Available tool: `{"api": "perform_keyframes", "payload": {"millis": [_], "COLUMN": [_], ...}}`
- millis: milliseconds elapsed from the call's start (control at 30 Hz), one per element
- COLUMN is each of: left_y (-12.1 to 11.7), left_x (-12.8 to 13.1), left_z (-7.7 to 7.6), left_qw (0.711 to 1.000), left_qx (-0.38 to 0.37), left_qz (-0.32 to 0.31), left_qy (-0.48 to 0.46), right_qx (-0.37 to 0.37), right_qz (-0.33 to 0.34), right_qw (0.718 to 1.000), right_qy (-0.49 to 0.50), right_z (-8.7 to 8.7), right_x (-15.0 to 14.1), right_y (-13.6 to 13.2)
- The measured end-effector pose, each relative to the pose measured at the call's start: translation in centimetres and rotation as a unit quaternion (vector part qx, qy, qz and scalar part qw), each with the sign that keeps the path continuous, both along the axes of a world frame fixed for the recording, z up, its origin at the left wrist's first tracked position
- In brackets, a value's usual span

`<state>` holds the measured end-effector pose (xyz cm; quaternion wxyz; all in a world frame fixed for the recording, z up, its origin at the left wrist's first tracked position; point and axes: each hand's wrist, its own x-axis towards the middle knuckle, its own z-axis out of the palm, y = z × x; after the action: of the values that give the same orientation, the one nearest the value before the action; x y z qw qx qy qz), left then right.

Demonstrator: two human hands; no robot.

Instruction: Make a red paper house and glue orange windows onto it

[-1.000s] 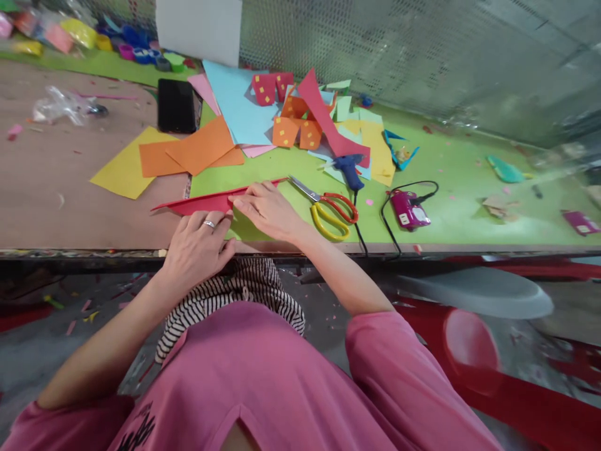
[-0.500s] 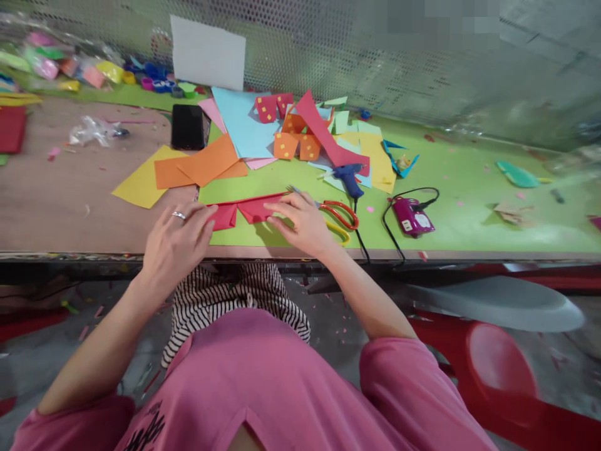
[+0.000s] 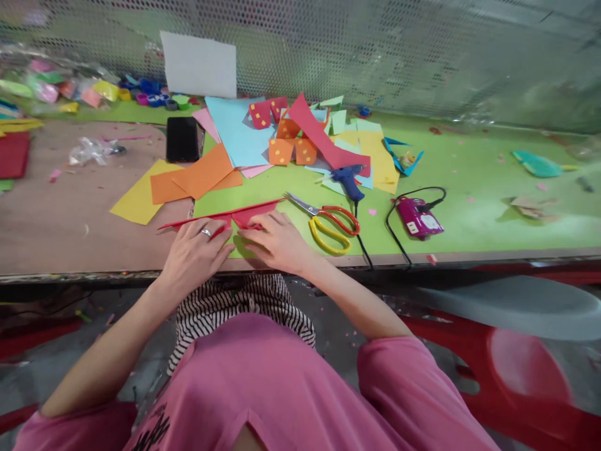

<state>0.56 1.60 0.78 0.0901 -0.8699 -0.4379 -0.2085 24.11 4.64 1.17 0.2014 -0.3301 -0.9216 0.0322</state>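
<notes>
A strip of folded red paper [image 3: 241, 217] lies on the table before me, with a long thin folded edge and flaps meeting near its middle. My left hand [image 3: 195, 250], wearing a ring, rests over its left flap with the fingers spread and lying on the paper. On the right flap lie the fingertips of my right hand [image 3: 277, 241], thumb apart from the other fingers. Both hands cover much of the flaps. Scissors [image 3: 323, 219] with orange and yellow handles lie just right of my right hand, blades parted near the strip's right end.
Behind are orange paper pieces [image 3: 201, 172], a black phone [image 3: 182, 139], light blue paper [image 3: 239, 134] and a red paper strip [image 3: 323, 138]. A blue glue gun [image 3: 348, 180] and a purple power socket [image 3: 417, 218] with a cord are at right. The table edge [image 3: 117, 274] runs close in front.
My hands have come closer to the table's front edge and pressed lower over the red paper. The strip's left end and the whole scissors now show. The camera view has shifted slightly.
</notes>
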Motion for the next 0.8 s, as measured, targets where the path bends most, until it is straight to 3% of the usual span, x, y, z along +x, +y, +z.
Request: {"api": "perform_keyframes", "payload": {"millis": [200, 533, 800], "left_y": [-0.4, -1.0, -1.2], "left_x": [-0.6, -0.3, 0.1], "left_z": [-0.7, -0.9, -0.8], "left_qw": [0.999, 1.0, 0.999], "left_qx": [-0.022, 0.014, 0.039], "left_qz": [-0.01, -0.012, -0.03], "left_qy": [-0.046, -0.025, -0.015], "right_qx": [-0.002, -0.044, -0.012], "right_qz": [-0.012, -0.018, 0.006], "right_qw": [1.0, 0.996, 0.988], "right_qy": [-0.017, -0.079, -0.152], "right_z": [-0.3, 0.2, 1.9], "right_x": [-1.7, -2.9, -4.1], "right_y": [-0.1, 1.0, 2.1]}}
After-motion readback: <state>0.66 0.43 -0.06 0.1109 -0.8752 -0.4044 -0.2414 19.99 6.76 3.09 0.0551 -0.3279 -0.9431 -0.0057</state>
